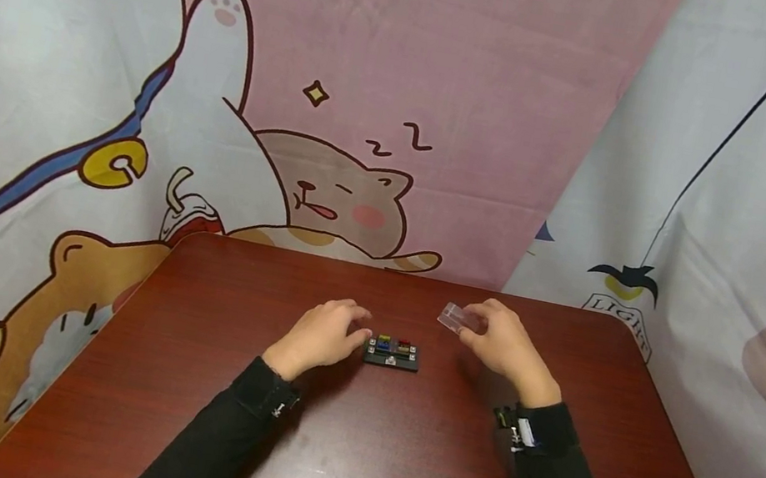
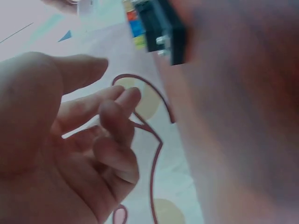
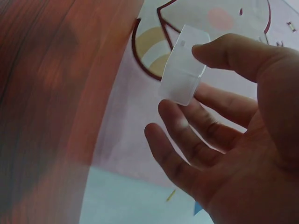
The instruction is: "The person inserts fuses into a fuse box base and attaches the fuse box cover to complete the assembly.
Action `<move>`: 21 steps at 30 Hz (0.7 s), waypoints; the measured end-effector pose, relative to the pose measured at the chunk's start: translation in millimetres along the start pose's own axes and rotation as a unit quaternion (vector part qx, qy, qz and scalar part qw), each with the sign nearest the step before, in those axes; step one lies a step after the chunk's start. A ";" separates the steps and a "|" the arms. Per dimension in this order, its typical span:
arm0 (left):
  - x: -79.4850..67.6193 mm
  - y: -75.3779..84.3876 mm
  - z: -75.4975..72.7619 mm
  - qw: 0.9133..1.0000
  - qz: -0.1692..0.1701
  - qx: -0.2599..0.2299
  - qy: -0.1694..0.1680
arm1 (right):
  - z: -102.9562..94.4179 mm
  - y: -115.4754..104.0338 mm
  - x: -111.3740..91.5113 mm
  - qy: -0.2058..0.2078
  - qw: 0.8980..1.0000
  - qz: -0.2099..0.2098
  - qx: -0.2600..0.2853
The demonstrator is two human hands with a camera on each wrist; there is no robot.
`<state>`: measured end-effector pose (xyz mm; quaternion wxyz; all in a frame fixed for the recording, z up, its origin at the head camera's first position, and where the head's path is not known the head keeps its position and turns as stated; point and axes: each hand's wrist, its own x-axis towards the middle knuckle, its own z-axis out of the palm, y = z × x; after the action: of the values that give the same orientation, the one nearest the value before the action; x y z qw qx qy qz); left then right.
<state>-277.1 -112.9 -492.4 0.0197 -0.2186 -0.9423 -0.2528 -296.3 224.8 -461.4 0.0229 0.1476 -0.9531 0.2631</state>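
A small black fuse block point(image 1: 391, 361) with coloured blade fuses in it and metal screw terminals lies on the table. My left hand point(image 1: 321, 334) is just left of it, fingers loosely bent and thumb near its left end. In the left wrist view a gap shows between the thumb and the fuse block point(image 2: 174, 35), and nothing is in that hand. Right of and behind the block, my right hand point(image 1: 506, 342) pinches a clear plastic cover point(image 3: 180, 70) between thumb and forefinger, above the table. Its other fingers spread loosely below the cover.
The reddish-brown wooden table point(image 1: 362, 455) has its far edge a short way behind the hands. A cartoon-printed cloth point(image 1: 486, 121) hangs behind it and along its sides. Both forearms are in dark sleeves, with a small device point(image 1: 515, 426) at the right wrist.
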 end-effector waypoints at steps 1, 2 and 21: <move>-0.1 1.1 -3.3 1.000 0.006 -0.004 0.011 | 0.7 -3.6 0.0 -0.001 1.000 -0.007 0.000; -0.1 3.1 -6.8 1.000 0.011 -0.008 0.020 | 1.6 -7.1 0.0 0.000 1.000 -0.016 0.001; 2.1 43.2 -25.4 0.996 0.073 -0.009 0.048 | 18.4 -69.2 -8.7 -0.034 0.990 -0.136 0.002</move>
<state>-262.7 -90.9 -449.8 0.0812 -0.2751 -0.9193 -0.2695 -267.1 161.1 -444.1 0.0260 0.2844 -0.9239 0.2547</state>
